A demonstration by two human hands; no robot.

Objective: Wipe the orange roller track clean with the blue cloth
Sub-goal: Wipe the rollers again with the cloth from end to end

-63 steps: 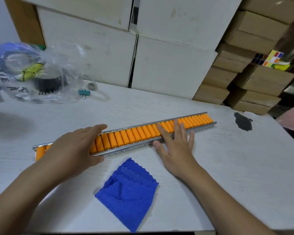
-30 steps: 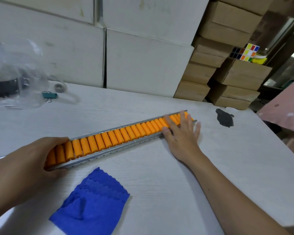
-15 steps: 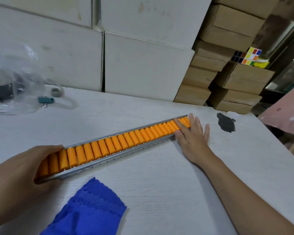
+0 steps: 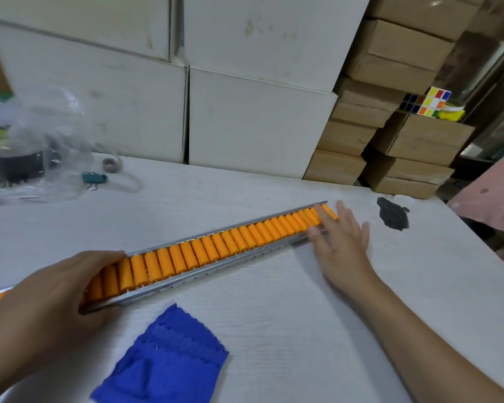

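The blue cloth [image 4: 160, 365] lay nearest you, its bottom cut off. Your left hand [image 4: 50, 298] wrapped around the orange roller track [image 4: 213, 251], hiding rollers. Your right hand [image 4: 339, 245] lay flat and blurry, fingers straight, covering the track's far end on the table [image 4: 288, 301].

We see matt orange plastic rollers [image 4: 216, 251] set in a dull silvery metal rail [image 4: 216, 267]. The blue cloth [image 4: 163, 365] looks soft, with scalloped edges. The tabletop [image 4: 274, 301] shows pale wood grain. Behind it stand plain brown cardboard boxes [image 4: 419, 141] and a crinkled clear plastic bag [image 4: 41, 146].
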